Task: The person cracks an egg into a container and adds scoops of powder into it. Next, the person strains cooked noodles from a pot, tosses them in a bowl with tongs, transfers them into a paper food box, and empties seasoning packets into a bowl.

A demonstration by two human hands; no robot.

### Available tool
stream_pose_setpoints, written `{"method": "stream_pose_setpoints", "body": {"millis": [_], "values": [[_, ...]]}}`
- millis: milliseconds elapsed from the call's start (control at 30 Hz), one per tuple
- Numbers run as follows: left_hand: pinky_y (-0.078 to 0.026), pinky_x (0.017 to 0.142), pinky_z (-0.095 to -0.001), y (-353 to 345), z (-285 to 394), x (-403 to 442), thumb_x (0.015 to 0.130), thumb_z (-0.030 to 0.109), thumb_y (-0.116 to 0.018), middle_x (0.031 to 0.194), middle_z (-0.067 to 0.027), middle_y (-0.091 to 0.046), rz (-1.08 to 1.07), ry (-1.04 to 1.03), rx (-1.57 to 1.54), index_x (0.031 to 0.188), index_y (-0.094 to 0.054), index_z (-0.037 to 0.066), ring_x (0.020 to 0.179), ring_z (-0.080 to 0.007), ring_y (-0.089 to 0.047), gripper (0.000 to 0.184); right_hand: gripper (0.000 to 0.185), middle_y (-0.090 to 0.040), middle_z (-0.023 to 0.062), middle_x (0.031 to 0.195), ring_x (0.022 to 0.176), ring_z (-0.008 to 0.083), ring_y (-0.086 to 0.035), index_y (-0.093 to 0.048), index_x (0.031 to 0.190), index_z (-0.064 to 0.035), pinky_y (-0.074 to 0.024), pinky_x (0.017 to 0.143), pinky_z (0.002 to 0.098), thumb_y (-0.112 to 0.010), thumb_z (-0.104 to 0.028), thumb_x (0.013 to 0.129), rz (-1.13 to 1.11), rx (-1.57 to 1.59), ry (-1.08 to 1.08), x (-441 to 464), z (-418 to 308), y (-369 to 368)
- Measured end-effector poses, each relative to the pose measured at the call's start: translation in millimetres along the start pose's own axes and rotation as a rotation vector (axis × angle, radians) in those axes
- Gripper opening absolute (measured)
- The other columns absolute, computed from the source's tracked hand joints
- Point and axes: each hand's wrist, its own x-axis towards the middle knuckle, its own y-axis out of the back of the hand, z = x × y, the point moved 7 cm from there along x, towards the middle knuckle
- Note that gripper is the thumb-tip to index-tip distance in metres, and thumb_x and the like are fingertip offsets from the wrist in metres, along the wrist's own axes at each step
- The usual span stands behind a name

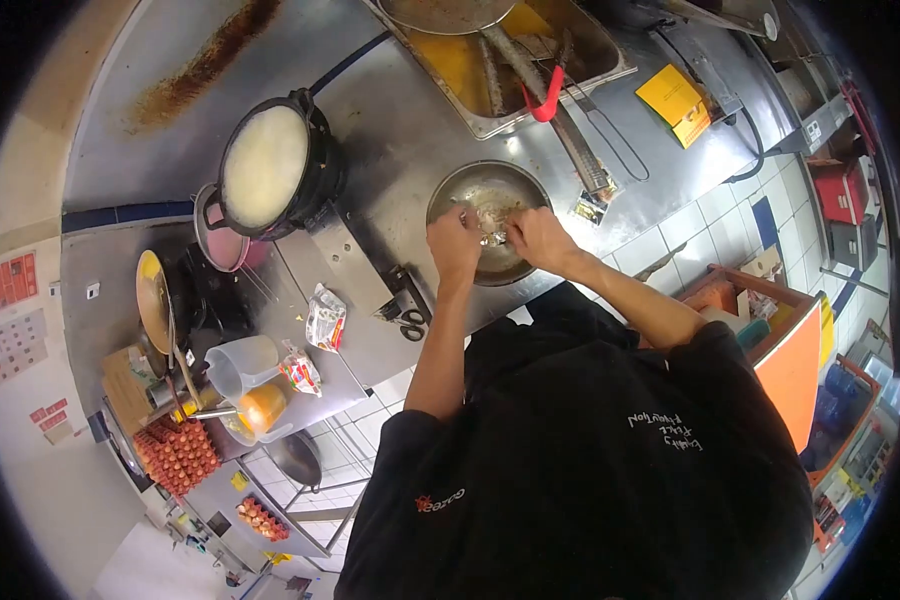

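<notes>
A round metal bowl [488, 178] stands near the front edge of the steel counter, with small whitish bits inside. Over its left side is my left hand [455, 240], fingers curled together. My right hand [538, 238] is over the right side, its fingers also pinched. Between the hands lies a small pale, shiny piece [492, 238], and the fingertips are close to it. What the fingertips hold is too small to make out. Both hands are apart from each other.
A black pot [265, 165] with pale contents stands left. Scissors [410, 322] lie beside my left forearm. Behind are a tray [490, 122] of yellow liquid, a red-handled utensil [545, 95] and a yellow packet [675, 103]. A plastic jug [238, 365] and stacked eggs [175, 455] are lower left.
</notes>
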Motion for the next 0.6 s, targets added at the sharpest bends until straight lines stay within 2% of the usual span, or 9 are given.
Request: {"method": "stream_pose_setpoints", "body": {"millis": [67, 200, 267, 367, 400, 433, 467, 533, 600], "values": [[-0.059, 0.08, -0.0545, -5, 11, -2, 0.101, 0.026, -0.07, 0.087, -0.0248, -0.076, 0.023, -0.115, 0.082, 0.1, -0.081, 0.006, 0.086, -0.0458, -0.075, 0.022, 0.026, -0.071, 0.0297, 0.083, 0.081, 0.051, -0.071, -0.072, 0.09, 0.0054, -0.0587, 0.074, 0.0571, -0.065, -0.017, 0.101, 0.06, 0.03, -0.021, -2, 10, -3], [-0.059, 0.08, -0.0556, -5, 16, 1, 0.101, 0.026, -0.07, 0.087, -0.0238, -0.076, 0.03, -0.078, 0.152, 0.1, -0.081, 0.007, 0.085, -0.0456, -0.075, 0.021, 0.024, -0.07, 0.0313, 0.081, 0.08, 0.053, -0.071, -0.073, 0.089, 0.0053, -0.0591, 0.074, 0.058, -0.067, -0.015, 0.099, 0.085, 0.1, -0.08, -13, 14, 11], [-0.058, 0.079, -0.0546, -9, 4, 7, 0.102, 0.03, -0.07, 0.091, -0.0222, -0.078, 0.093, -0.13, 0.221, 0.101, -0.083, 0.009, 0.083, -0.0446, -0.075, 0.025, 0.023, -0.071, 0.0322, 0.081, 0.081, 0.0537, -0.071, -0.073, 0.088, 0.005, -0.0595, 0.074, 0.0577, -0.067, -0.015, 0.099, 0.103, 0.121, -0.087, -16, 12, 23], [-0.057, 0.078, -0.0561, -1, -4, 9, 0.103, 0.029, -0.069, 0.093, -0.021, -0.079, 0.041, -0.111, 0.222, 0.104, -0.08, 0.009, 0.087, -0.045, -0.075, 0.022, 0.024, -0.072, 0.0312, 0.08, 0.073, 0.0481, -0.074, -0.074, 0.092, 0.0052, -0.0617, 0.072, 0.0528, -0.066, -0.015, 0.1, 0.069, 0.264, -0.218, -19, 17, 30], [-0.057, 0.078, -0.0561, 1, 0, 8, 0.103, 0.029, -0.069, 0.093, -0.021, -0.079, 0.046, -0.112, 0.225, 0.104, -0.08, 0.009, 0.087, -0.045, -0.075, 0.022, 0.023, -0.073, 0.0285, 0.077, 0.067, 0.0422, -0.075, -0.074, 0.092, 0.0057, -0.062, 0.067, 0.0495, -0.066, -0.015, 0.1, 0.036, 0.375, -0.271, -19, 20, 28], [-0.057, 0.078, -0.0562, 5, 4, 6, 0.102, 0.028, -0.071, 0.091, -0.0204, -0.078, 0.076, -0.103, 0.065, 0.104, -0.076, 0.008, 0.087, -0.0455, -0.075, 0.02, 0.023, -0.074, 0.0258, 0.074, 0.06, 0.0363, -0.076, -0.074, 0.092, 0.0062, -0.0623, 0.062, 0.0462, -0.067, -0.014, 0.1, -0.002, 0.485, -0.318, -18, 22, 24], [-0.057, 0.077, -0.0563, 14, 4, 5, 0.101, 0.027, -0.072, 0.09, -0.0198, -0.078, 0.122, -0.086, -0.086, 0.105, -0.072, 0.007, 0.087, -0.0459, -0.075, 0.02, 0.023, -0.074, 0.0258, 0.074, 0.06, 0.0363, -0.076, -0.074, 0.092, 0.0062, -0.0623, 0.062, 0.0462, -0.067, -0.014, 0.1, -0.016, 0.491, -0.292, -15, 22, 21], [-0.058, 0.075, -0.0549, 9, 4, 5, 0.098, 0.024, -0.076, 0.091, -0.0191, -0.078, 0.127, -0.186, -0.004, 0.105, -0.066, 0.006, 0.085, -0.0464, -0.074, 0.021, 0.021, -0.073, 0.0191, 0.07, 0.053, 0.0253, -0.074, -0.074, 0.092, 0.0071, -0.0606, 0.053, 0.0397, -0.065, -0.011, 0.1, -0.002, 0.519, -0.278, -7, 26, 14], [-0.058, 0.075, -0.0536, 10, 11, 2, 0.096, 0.023, -0.079, 0.094, -0.019, -0.078, 0.055, -0.224, -0.031, 0.102, -0.068, 0.006, 0.085, -0.0466, -0.074, 0.02, 0.017, -0.072, 0.0147, 0.069, 0.053, 0.0225, -0.072, -0.068, 0.1, 0.0085, -0.0598, 0.049, 0.0359, -0.064, -0.008, 0.1, -0.009, 0.498, -0.285, 0, 18, 17]]}}
